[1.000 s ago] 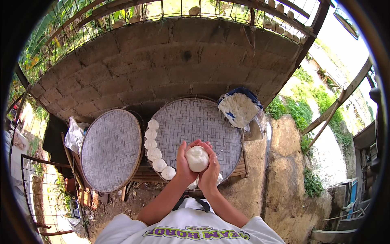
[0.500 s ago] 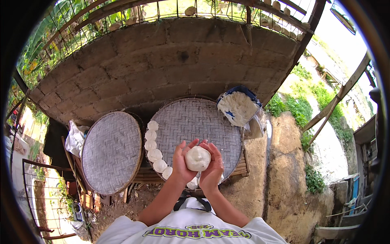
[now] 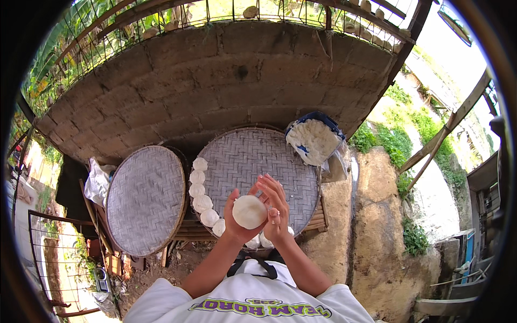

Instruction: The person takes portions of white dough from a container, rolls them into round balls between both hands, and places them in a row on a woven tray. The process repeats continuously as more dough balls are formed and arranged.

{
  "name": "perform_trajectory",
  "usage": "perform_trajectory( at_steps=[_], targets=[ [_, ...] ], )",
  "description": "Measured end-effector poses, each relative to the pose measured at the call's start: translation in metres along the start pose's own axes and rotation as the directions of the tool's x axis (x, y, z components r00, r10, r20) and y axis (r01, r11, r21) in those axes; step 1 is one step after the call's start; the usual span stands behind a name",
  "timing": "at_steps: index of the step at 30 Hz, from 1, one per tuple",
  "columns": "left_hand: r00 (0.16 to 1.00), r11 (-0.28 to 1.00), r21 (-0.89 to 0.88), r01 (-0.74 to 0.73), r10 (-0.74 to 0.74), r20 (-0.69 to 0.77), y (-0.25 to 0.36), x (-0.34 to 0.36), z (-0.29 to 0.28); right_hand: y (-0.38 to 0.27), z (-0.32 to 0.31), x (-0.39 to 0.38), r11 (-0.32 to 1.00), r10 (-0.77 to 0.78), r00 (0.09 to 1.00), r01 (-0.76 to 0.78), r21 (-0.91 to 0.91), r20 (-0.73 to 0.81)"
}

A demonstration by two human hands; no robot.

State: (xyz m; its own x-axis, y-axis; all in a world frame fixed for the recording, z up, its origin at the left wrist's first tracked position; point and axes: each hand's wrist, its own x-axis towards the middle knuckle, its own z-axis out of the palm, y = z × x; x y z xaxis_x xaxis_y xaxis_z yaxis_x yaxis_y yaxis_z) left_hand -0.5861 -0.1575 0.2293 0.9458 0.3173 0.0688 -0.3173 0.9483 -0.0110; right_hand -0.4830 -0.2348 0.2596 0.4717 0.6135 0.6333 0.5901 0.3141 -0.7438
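We cupped a round white dough disc (image 3: 249,211) in our left hand (image 3: 237,218), fingers curled under it, while our right hand (image 3: 276,207) pressed its edge with fingers loosely spread. It hung above the near rim of the woven tray (image 3: 253,161), where a row of white pieces (image 3: 202,196) lay. A tub of what looked like dough (image 3: 314,141) sat at the far rim.
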Motion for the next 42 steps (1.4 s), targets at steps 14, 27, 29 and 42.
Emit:
perform_trajectory(
  at_steps=[14,27,29,42],
  targets=[
    [0.975,0.994,0.112,0.016,0.009,-0.222,0.010,0.005,0.011,0.001,0.020,-0.012,0.826,0.325,0.943,-0.318,0.466,0.067],
    [0.945,0.932,0.357,-0.061,0.170,-0.281,0.011,0.019,0.050,-0.015,0.021,0.004,0.902,0.247,0.935,-0.126,0.412,-0.254],
    [0.921,0.906,0.392,-0.158,0.279,-0.273,0.013,0.027,0.050,-0.016,0.023,0.009,0.771,0.420,0.903,-0.303,0.561,-0.089],
    [0.987,0.967,0.252,0.039,0.002,-0.158,0.018,0.015,0.022,-0.021,0.012,0.017,0.994,-0.088,0.971,0.100,-0.045,0.222]
  ],
)
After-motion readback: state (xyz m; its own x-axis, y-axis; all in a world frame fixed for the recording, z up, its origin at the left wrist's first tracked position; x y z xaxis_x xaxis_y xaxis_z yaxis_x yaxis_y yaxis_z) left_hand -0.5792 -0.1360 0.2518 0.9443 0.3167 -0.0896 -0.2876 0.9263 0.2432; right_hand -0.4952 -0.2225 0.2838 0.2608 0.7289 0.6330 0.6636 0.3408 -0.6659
